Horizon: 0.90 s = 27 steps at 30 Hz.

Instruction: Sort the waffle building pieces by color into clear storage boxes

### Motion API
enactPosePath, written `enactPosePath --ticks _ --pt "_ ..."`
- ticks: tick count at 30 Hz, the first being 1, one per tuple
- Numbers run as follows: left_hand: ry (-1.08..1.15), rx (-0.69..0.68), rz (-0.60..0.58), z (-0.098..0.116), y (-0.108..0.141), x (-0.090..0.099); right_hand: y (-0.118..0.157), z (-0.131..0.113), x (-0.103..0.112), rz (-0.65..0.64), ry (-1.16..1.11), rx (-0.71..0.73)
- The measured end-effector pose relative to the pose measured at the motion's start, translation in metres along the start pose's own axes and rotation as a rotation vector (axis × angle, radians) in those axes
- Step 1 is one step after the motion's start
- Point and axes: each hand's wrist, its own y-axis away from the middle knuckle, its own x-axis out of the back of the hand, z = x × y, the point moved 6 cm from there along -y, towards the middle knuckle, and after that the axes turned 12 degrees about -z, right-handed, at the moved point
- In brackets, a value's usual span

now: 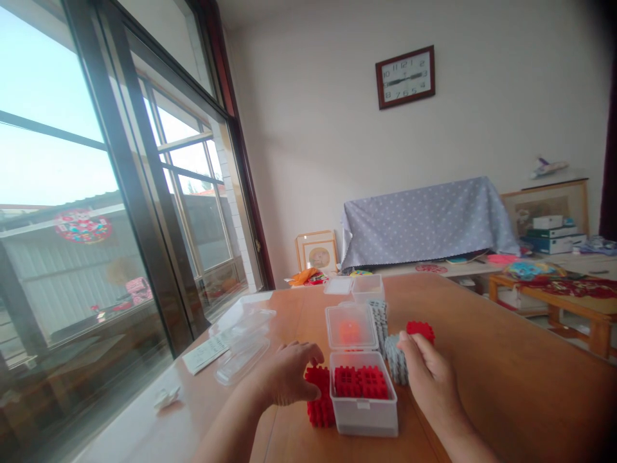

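Right hand [430,376] raised, pinching grey block [396,360]

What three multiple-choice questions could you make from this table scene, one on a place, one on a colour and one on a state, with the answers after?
1. Where is the stack of red blocks that the left hand rests on?
A. On the table just left of the clear box
B. Inside the far container
C. Under the right hand

2. What colour are the blocks inside the clear box?
A. Grey
B. Red
C. Blue

3. How is the clear box's lid?
A. Shut flat
B. Lying off on the table
C. Hinged open, standing up

Answers: 1 A, the stack sits on the wood against the box's left wall. 2 B, the filled box shows red; the grey blocks stand outside by the right hand. 3 C, the lid rises behind the box.
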Motion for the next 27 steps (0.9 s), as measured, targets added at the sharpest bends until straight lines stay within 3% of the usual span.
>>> enactPosePath --ticks 5,9,17,22,27 --pt "0.003 -0.036 0.087 0.011 -0.001 0.013 0.001 -0.001 0.000 0.010 0.015 0.007" --pt "-0.016 -0.094 0.106 0.036 -0.012 0.020 0.001 -0.003 0.000 0.009 0.001 0.025" --pt "-0.092 -0.182 0.003 0.081 -0.063 -0.012 -0.001 0.000 0.001 0.035 0.017 0.024" --pt "-0.090 -0.166 -0.006 0.081 -0.080 -0.029 -0.002 0.001 0.003 0.037 0.020 0.019" --pt "-0.042 -0.155 0.035 0.078 -0.079 -0.032 -0.001 -0.001 0.004 0.042 0.014 0.028"
